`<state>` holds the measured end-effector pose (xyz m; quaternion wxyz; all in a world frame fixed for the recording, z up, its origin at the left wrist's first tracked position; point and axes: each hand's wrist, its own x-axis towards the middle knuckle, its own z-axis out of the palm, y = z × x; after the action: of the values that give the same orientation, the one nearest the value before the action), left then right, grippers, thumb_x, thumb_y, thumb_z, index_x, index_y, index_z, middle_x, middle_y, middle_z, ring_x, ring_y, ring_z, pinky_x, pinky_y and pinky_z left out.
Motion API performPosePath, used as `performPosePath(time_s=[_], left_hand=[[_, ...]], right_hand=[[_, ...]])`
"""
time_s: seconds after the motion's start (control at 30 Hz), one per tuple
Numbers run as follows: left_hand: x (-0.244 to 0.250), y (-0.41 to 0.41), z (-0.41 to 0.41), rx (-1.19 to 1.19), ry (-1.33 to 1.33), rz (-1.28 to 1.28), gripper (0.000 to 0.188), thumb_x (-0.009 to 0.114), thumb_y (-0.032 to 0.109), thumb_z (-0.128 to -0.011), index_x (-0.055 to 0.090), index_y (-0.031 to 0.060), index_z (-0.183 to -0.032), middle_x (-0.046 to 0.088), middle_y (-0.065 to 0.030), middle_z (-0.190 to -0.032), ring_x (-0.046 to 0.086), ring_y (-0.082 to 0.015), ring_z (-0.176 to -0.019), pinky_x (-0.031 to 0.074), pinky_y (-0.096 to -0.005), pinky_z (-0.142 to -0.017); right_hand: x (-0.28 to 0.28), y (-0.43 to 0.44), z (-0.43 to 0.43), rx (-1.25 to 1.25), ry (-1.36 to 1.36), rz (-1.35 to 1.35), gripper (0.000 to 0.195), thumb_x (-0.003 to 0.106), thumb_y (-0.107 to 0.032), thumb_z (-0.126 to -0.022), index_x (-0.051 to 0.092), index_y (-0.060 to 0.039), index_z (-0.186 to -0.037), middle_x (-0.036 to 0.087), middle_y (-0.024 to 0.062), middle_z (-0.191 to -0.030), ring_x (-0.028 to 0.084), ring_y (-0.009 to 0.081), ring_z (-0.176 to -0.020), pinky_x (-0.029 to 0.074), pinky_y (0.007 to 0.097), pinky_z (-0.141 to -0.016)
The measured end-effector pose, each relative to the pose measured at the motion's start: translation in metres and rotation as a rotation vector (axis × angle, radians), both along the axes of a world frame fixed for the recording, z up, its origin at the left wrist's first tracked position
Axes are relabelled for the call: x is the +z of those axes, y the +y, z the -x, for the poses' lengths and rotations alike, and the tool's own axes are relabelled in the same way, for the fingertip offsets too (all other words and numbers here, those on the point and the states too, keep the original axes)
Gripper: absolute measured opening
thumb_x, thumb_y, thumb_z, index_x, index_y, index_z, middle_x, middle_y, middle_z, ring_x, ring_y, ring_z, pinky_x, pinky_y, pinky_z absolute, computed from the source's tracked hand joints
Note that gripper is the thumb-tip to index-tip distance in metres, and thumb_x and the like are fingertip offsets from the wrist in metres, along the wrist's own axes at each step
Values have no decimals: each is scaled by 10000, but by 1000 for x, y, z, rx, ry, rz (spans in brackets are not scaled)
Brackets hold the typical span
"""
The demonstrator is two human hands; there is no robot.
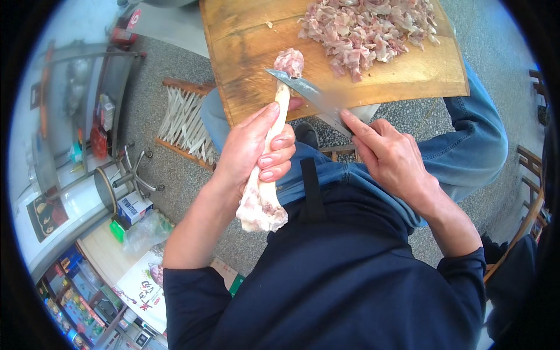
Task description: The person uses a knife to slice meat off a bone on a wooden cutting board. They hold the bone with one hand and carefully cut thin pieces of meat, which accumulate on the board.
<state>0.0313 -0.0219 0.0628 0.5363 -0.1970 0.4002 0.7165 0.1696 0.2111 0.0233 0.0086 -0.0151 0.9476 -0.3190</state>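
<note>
My left hand grips the shaft of a long animal leg bone, whose knobby near end hangs below my fist. A lump of pinkish meat covers the bone's far end, over the wooden cutting board. In my right hand is a knife with a pointed steel blade, my index finger stretched along it; the grip hides its handle. Near its tip the blade crosses the bone just below the meat lump. On the board's far right lies a heap of cut meat pieces.
The board's near edge lies above my knees. To the left on the speckled floor stands a low stool with a woven strap seat. Beyond it are a metal chair base, a small box and a plastic bag. Wooden chairs line the right rim.
</note>
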Motion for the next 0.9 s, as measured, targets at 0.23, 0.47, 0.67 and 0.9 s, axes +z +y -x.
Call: performPosePath(time_s=[0.23,0.47,0.67,0.9], left_hand=[[-7,-1,-11,21,6,-45,451,420,322,-1161,425,40,-1514,416,-2,-722,353,-52,-458,334,-222,-358],[-10,3,-16,55,12,-29,455,423,349,-1160,442,45,-1497,422,2,-732,352,-44,-457,324,-215,-347],[-20,-2,-14,115,-159,-250,444,389,358,-1168,450,70,-1501,411,4,-730,344,-43,-452,322,-212,-330],[-31,-7,-20,140,-226,-330,436,356,351,-1175,448,89,-1511,415,-1,-734,339,-47,-434,317,-209,-322]], right_hand=[[-3,3,-3,16,-9,-127,534,675,-178,-994,567,-210,-1516,589,156,-817,621,368,-561,533,476,-524],[-5,-7,19,18,32,21,565,684,-175,-975,546,-194,-1522,611,183,-837,655,389,-598,538,498,-535],[6,1,28,84,3,-167,573,676,-182,-969,542,-199,-1525,633,175,-908,665,378,-607,559,492,-555],[12,9,13,57,-36,-162,531,689,-109,-971,603,-172,-1490,601,123,-846,638,335,-625,541,446,-583]])
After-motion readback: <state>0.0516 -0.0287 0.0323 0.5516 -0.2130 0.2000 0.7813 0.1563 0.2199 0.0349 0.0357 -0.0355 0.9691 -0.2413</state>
